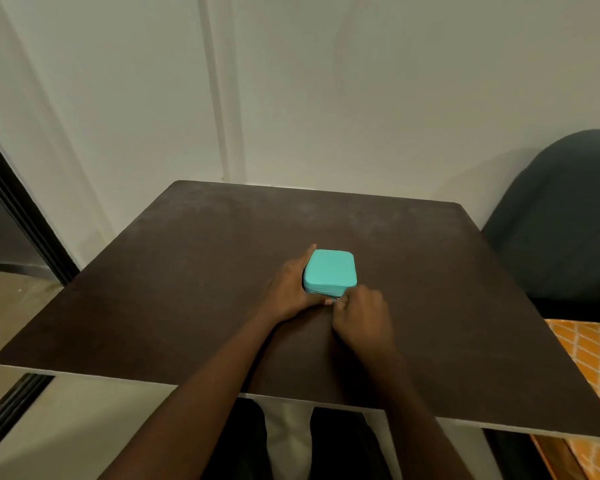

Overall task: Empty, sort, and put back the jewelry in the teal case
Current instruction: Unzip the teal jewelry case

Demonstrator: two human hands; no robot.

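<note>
Teal case [329, 271], lid shut, sits near the middle of a dark brown table [187, 271].

Small, square with rounded corners, matte top; it looks light and rigid, likely to slide unless braced at its sides. Left hand [290, 292] cups its left side, fingers straight along the wall, thumb on the front edge. Right hand [361, 311] pinches something at the front corner, probably a zip pull, too small to tell. No jewelry shows.
</note>
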